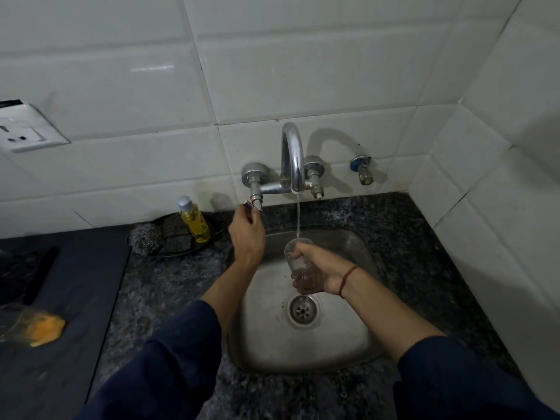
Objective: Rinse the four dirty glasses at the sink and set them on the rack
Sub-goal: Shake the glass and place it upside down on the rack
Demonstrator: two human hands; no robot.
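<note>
My right hand (321, 274) grips a clear glass (295, 256) over the steel sink (357, 328), its mouth tilted up toward the tap. A thin stream of water (298, 216) falls from the chrome spout (293, 156) into the glass. My left hand (247, 234) reaches up and pinches the left tap handle (253, 204). At the far left edge lies another glass (12, 321), blurred, on the dark surface. The rack is not in view.
A yellow soap bottle (194, 221) stands on a dark dish with steel scrubbers (145, 237) left of the sink. An orange sponge-like thing (45, 327) lies at the far left. Speckled granite counter (424, 237) surrounds the sink. Tiled walls close the back and right.
</note>
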